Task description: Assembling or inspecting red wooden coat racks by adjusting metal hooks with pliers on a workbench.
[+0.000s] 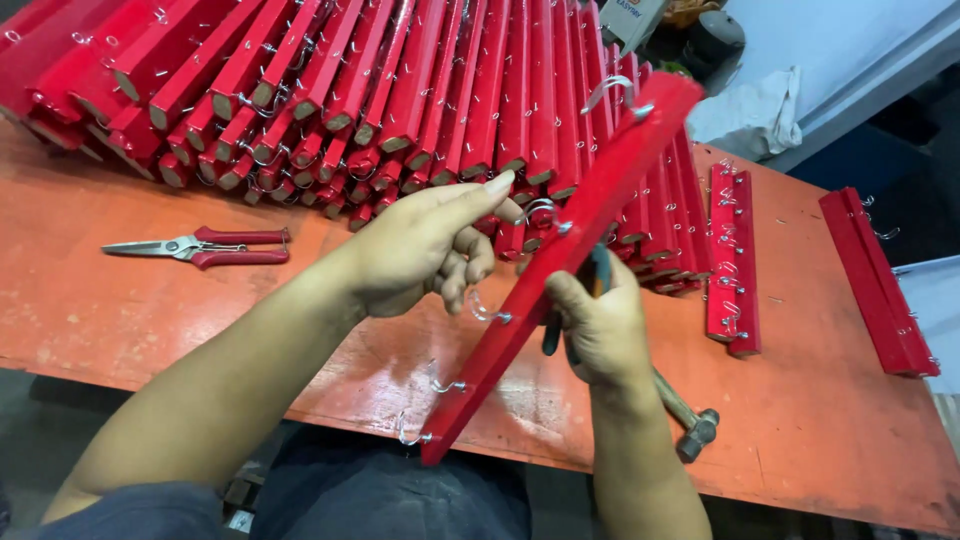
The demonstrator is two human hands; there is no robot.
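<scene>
mid hook-fitting — left hand point(425, 250) fingers pinch a hook on the red strip point(560, 270), right hand point(597, 325) clamped on a dark-handled tool behind it — next needs a steady strip.

A big pile of red wooden bars point(400, 90) with little metal hooks lies across the back of the orange table point(820, 420). Red-handled scissors point(205, 247) lie on the table to the left, well apart from the pile, and a hammer point(690, 420) rests near the front edge. Two more red bars point(732, 260) lie side by side on the right, another red bar point(880, 285) sits farther right near the table's edge, and a white cloth point(750, 115) lies behind the table.
</scene>
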